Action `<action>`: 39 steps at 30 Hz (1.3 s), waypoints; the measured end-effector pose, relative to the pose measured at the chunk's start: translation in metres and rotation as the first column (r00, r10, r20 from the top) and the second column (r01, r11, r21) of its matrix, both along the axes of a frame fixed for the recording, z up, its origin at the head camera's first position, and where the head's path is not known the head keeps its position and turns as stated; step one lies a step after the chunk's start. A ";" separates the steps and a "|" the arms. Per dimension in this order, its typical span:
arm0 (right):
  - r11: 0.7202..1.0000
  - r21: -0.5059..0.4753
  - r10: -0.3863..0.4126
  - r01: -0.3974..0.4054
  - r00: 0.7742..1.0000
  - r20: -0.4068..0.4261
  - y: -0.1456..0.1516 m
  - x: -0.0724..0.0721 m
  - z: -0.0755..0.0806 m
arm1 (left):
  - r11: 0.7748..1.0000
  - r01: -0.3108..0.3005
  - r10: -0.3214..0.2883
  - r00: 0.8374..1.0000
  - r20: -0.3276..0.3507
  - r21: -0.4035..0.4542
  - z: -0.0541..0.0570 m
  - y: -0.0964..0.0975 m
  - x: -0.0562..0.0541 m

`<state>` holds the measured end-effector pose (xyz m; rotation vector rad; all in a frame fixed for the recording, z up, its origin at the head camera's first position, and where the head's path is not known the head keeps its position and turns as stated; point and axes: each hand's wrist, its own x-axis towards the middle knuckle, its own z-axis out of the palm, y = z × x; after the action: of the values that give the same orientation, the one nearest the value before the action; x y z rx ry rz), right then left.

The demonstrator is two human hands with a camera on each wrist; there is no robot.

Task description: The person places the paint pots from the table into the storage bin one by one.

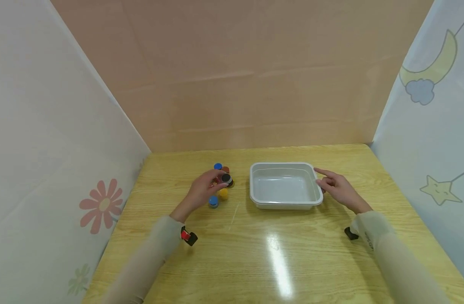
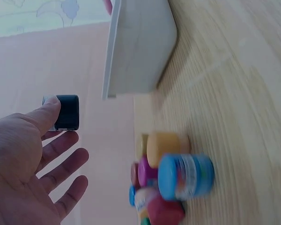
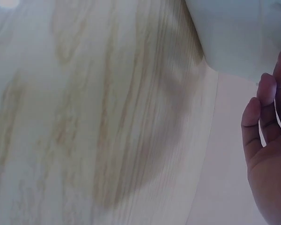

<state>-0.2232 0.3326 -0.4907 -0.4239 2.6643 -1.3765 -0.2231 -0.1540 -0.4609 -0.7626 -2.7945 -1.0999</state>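
Between thumb and index finger, my left hand (image 1: 201,188) pinches a small jar with a black lid (image 1: 226,178), raised off the table. In the left wrist view the same dark jar (image 2: 68,112) sits at the fingertips, and the other fingers are spread. Below that hand stand several small jars, among them a blue one (image 1: 214,202) and a yellow one (image 1: 223,194); the hand partly covers the group. At right, my right hand (image 1: 339,189) touches the rim of a white rectangular tub (image 1: 287,207) with thumb and index finger. No objects show inside the tub.
The wooden table (image 1: 232,257) carries the jars left of the tub. Behind it rises a tan backdrop (image 1: 254,84). Pale printed panels stand at the left (image 1: 65,126) and right (image 1: 433,139).
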 end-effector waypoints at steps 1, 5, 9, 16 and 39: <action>1.000 0.005 0.001 -0.001 1.000 -0.002 -0.001 -0.001 0.000 | 1.000 0.011 -0.011 1.000 0.006 0.010 0.001 0.004 -0.001; 1.000 0.027 0.006 -0.006 1.000 -0.002 -0.003 -0.004 -0.001 | 0.997 0.058 -0.059 0.998 0.014 0.048 0.004 0.020 -0.004; 1.000 0.025 0.008 -0.009 1.000 0.003 -0.007 -0.004 -0.002 | 0.995 0.087 -0.088 0.996 0.013 0.041 0.005 0.035 -0.007; 1.000 0.008 0.030 -0.030 1.000 0.007 -0.013 -0.005 -0.003 | 0.994 0.104 -0.104 0.995 0.008 0.023 0.005 0.052 -0.013; 1.000 0.008 0.028 -0.028 0.999 0.017 -0.023 -0.006 0.001 | 0.991 0.135 -0.135 0.988 0.081 0.004 0.006 0.113 -0.027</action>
<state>-0.2292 0.3097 -0.4894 -0.4442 2.6395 -1.3543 -0.2498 -0.0408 -0.4550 -0.9416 -2.8466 -1.1741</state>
